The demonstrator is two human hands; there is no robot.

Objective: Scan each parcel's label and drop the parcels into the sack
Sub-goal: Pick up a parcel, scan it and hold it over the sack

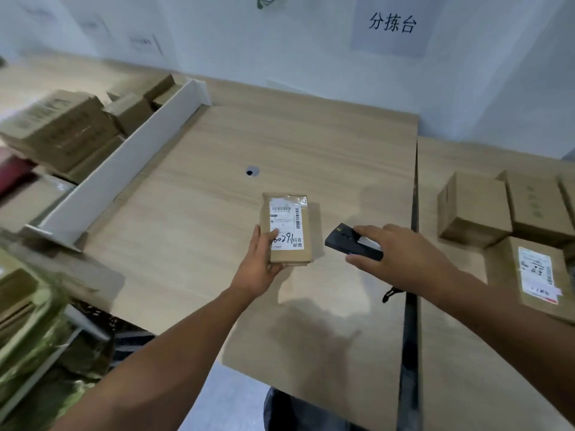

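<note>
A small brown cardboard parcel (pixel 287 227) with a white barcode label facing up is held above the wooden table (pixel 280 135). My left hand (pixel 259 265) grips it at its near left corner, thumb on the label. My right hand (pixel 401 256) holds a black handheld scanner (pixel 345 241) just right of the parcel, its front end pointing toward the label. A black wrist cord (pixel 390 293) hangs under that hand. A greenish sack (pixel 28 331) with parcels inside sits at the lower left, blurred.
More cardboard parcels (pixel 504 206) stand on the adjoining table at right, one with a label (pixel 536 275) facing up. Stacked boxes (pixel 68 126) lie behind a white divider board (pixel 124 169) at left. A cable hole (pixel 252 171) is in the tabletop. A dark gap (pixel 412 213) separates the tables.
</note>
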